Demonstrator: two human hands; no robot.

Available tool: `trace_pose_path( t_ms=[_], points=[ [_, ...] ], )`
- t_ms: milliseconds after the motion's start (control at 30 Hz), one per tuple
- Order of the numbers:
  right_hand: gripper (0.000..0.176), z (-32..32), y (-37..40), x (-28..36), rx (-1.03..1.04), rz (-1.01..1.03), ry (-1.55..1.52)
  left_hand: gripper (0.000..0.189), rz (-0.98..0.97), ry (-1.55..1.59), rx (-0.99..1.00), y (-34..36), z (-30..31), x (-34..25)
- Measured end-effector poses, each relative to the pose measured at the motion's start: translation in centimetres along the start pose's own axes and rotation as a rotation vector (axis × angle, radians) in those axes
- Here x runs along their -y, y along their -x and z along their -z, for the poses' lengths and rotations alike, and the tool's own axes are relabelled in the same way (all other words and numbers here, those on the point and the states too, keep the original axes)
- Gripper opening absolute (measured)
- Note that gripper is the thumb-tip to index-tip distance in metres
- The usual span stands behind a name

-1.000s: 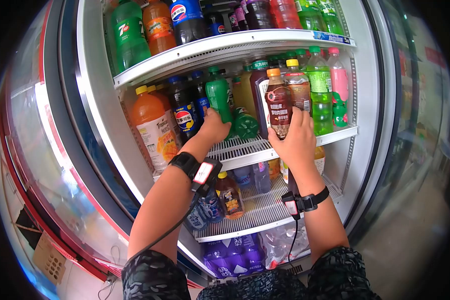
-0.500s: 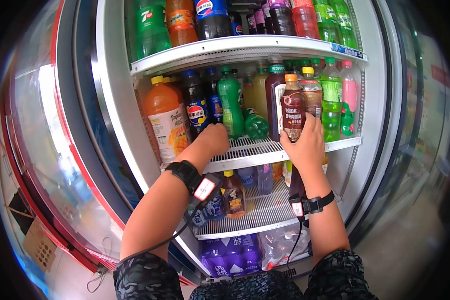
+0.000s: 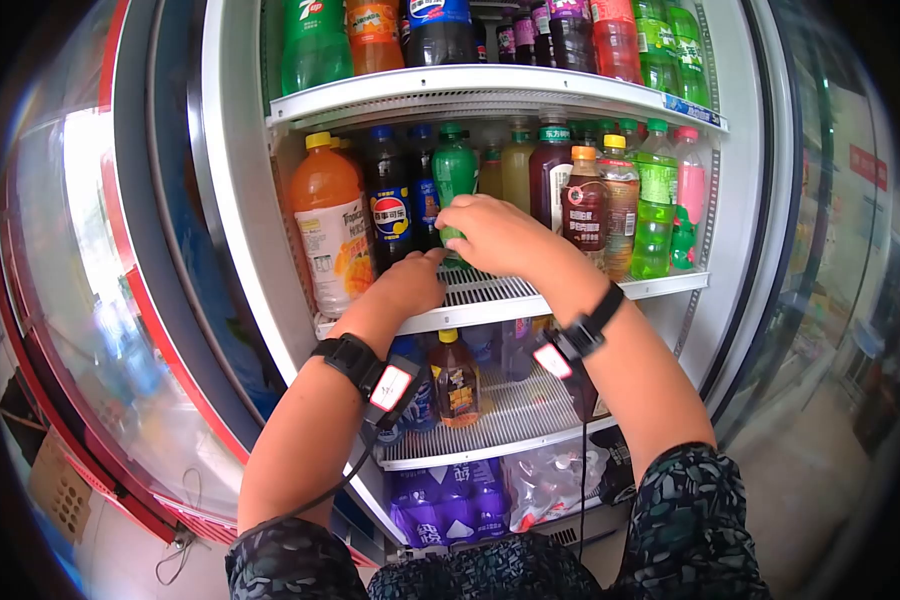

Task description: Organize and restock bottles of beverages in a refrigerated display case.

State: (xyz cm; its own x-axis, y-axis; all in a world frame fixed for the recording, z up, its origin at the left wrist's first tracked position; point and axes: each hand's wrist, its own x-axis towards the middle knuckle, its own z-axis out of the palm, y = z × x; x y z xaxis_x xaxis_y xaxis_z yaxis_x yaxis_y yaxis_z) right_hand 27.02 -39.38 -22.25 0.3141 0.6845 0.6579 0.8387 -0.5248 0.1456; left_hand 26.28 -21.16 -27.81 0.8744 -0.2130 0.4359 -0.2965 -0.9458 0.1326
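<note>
A green soda bottle stands upright on the middle cooler shelf. My right hand reaches across its lower part from the right, with the fingers curled against it. At the shelf's front edge, my left hand is closed, its fingertips close to the base of that bottle; what it holds, if anything, is hidden. Left of the hands stand a cola bottle and a large orange juice bottle. A brown-labelled bottle with an orange cap stands to the right, free of my hand.
The middle shelf's white front rail runs below my hands. More bottles line the upper shelf. A yellow-capped bottle is on the lower shelf, with purple packs beneath. A dark-red bottle stands behind the brown one.
My right hand has let go of the brown-labelled bottle and moved left to the green bottle. My left hand shifted slightly left. The green bottle lying on the shelf is now out of sight.
</note>
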Motion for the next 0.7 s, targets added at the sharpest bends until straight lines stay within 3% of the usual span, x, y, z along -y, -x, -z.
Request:
trace_pose_path(
  t_ms=[133,200,233,300,500,700],
  points=[
    [0.025,-3.6,-3.4,-1.9,0.102,-0.024,0.014,0.054,-0.003,-0.021,0.066,-0.1,0.2,-0.2],
    [0.028,-4.2,-4.9,-1.4,0.367,-0.013,0.342,0.051,-0.002,-0.031,0.071,0.0,0.4,-0.4],
    [0.028,-4.5,-5.2,-1.1,0.369,-0.012,0.341,0.051,0.000,-0.030,0.073,-0.1,0.5,-0.4],
    [0.029,-4.9,-5.7,-0.5,0.595,-0.101,0.534,0.050,0.059,-0.019,0.149,-0.2,0.8,-0.5],
    [0.031,-5.5,-6.9,-1.2,0.641,-0.157,0.521,0.043,0.153,-0.018,0.041,0.4,0.9,-1.3],
    [0.036,-5.8,-7.6,-1.2,0.685,-0.223,0.558,0.043,0.163,-0.003,0.066,0.3,1.0,-1.2]
  ],
)
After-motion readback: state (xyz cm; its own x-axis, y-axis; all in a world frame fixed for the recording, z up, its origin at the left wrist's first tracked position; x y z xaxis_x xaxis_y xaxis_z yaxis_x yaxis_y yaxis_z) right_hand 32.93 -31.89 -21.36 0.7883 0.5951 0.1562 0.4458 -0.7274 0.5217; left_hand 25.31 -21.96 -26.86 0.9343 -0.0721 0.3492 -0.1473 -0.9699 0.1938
